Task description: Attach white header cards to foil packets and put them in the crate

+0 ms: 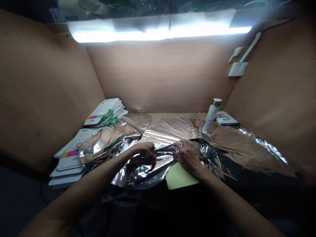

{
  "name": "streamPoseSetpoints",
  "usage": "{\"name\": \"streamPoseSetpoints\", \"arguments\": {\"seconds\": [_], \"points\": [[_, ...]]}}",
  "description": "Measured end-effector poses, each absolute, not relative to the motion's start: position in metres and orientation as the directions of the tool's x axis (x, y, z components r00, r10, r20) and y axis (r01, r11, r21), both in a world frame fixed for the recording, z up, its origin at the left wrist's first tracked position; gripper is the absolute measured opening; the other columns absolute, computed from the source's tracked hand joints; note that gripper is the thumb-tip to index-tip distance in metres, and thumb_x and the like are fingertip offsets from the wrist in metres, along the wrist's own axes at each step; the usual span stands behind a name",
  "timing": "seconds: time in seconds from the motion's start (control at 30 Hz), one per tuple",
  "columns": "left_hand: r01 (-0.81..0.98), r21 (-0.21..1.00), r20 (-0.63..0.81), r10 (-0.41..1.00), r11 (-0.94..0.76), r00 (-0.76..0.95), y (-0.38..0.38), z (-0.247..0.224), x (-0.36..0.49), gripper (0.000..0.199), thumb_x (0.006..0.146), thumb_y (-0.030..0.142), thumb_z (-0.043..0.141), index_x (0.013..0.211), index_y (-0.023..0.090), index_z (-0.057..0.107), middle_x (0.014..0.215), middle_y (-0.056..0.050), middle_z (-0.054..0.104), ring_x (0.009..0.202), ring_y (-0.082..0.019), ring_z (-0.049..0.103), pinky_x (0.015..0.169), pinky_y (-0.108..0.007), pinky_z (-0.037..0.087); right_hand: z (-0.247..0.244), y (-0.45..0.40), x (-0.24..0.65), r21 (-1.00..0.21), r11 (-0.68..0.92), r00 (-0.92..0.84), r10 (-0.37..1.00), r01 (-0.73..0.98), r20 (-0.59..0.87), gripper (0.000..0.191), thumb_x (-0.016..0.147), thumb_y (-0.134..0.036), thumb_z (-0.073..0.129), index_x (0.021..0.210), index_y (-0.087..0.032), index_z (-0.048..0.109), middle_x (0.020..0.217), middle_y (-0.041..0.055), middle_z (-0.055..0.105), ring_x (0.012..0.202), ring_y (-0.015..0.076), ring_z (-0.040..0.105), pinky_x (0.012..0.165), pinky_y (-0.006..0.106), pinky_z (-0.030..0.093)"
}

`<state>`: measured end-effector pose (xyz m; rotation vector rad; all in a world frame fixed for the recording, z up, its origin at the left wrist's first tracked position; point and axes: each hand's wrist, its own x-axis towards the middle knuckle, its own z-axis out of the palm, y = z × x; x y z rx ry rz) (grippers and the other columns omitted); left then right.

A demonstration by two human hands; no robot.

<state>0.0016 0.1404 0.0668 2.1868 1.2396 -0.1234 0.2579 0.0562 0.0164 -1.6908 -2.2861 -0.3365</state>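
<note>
A flat silver foil balloon [158, 161] with rounded, clear edges lies partly folded across the front of the table. My left hand [146, 152] is closed, its curled fingers pinching the folded foil near the middle. To the right, my right hand [189, 155] has its fingers bent over the same fold and grips it. Under the right palm sticks out a yellow paper sheet [181, 176], partly hidden by the hand and the foil. Another part of shiny foil [103, 143] with a rounded rim spreads to the left of my left hand.
Stacked printed cards [70, 161] and packets [106, 112] stand on the left. A bottle [213, 109] with a metal lid stands at the back right, beside a small pile of cards [226, 118]. Wooden panels enclose the table; a lamp [158, 33] hangs above.
</note>
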Motion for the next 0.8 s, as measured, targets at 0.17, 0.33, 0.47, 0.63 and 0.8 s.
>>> {"name": "streamPoseSetpoints", "arguments": {"seconds": [0.17, 0.33, 0.47, 0.63, 0.8], "points": [[0.721, 0.637, -0.362, 0.720, -0.273, 0.593, 0.115, 0.072, -0.002, 0.037, 0.071, 0.052, 0.076, 0.062, 0.017, 0.066, 0.054, 0.002, 0.057, 0.050, -0.013, 0.049, 0.050, -0.025, 0.031, 0.017, 0.060, 0.292, -0.274, 0.164, -0.037, 0.909, 0.948, 0.415, 0.041, 0.100, -0.050, 0.055, 0.123, -0.018, 0.063, 0.121, 0.0180, 0.063, 0.117, 0.0362, 0.055, 0.099, 0.052, 0.040], [0.578, 0.800, -0.194, 0.840, -0.164, 0.507, 0.066, 0.072, 0.010, 0.054, 0.086, 0.069, 0.057, 0.074, 0.017, 0.062, 0.062, 0.001, 0.055, 0.053, -0.012, 0.047, 0.050, -0.024, 0.032, 0.029, 0.038, 0.284, -0.887, 0.088, 0.261, 0.939, 0.453, 0.226, 0.074, 0.089, -0.061, 0.067, 0.145, -0.016, 0.045, 0.129, 0.0218, 0.061, 0.112, 0.0350, 0.063, 0.087, 0.046, 0.052], [0.213, 0.977, -0.117, 0.877, 0.017, 0.466, 0.028, 0.068, 0.027, 0.049, 0.087, 0.062, 0.067, 0.078, 0.014, 0.067, 0.067, -0.002, 0.061, 0.054, -0.011, 0.050, 0.052, -0.023, 0.037, 0.031, 0.007, 0.264, -0.984, -0.091, -0.270, 0.962, -0.152, -0.047, 0.058, 0.091, -0.060, 0.069, 0.128, -0.016, 0.061, 0.099, 0.0107, 0.072, 0.081, 0.0238, 0.070, 0.071, 0.035, 0.054], [-0.011, 0.988, -0.122, 0.814, 0.156, 0.568, 0.010, 0.069, 0.038, 0.040, 0.083, 0.046, 0.080, 0.106, 0.015, 0.071, 0.073, -0.001, 0.065, 0.059, -0.011, 0.055, 0.056, -0.021, 0.041, 0.037, -0.008, 0.271, -0.965, -0.080, -0.318, 0.948, -0.248, 0.003, 0.039, 0.088, -0.049, 0.077, 0.109, -0.017, 0.073, 0.087, 0.0043, 0.072, 0.073, 0.0173, 0.064, 0.066, 0.028, 0.049], [-0.165, 0.972, -0.052, 0.842, 0.165, 0.536, 0.006, 0.065, 0.049, 0.024, 0.080, 0.031, 0.079, 0.099, 0.016, 0.074, 0.067, 0.001, 0.062, 0.058, -0.011, 0.055, 0.058, -0.023, 0.044, 0.045, -0.018, 0.279, -0.912, -0.086, -0.286, 0.957, -0.400, 0.035, 0.027, 0.082, -0.038, 0.079, 0.102, -0.020, 0.077, 0.089, 0.0033, 0.074, 0.075, 0.0172, 0.064, 0.077, 0.032, 0.050]]}}
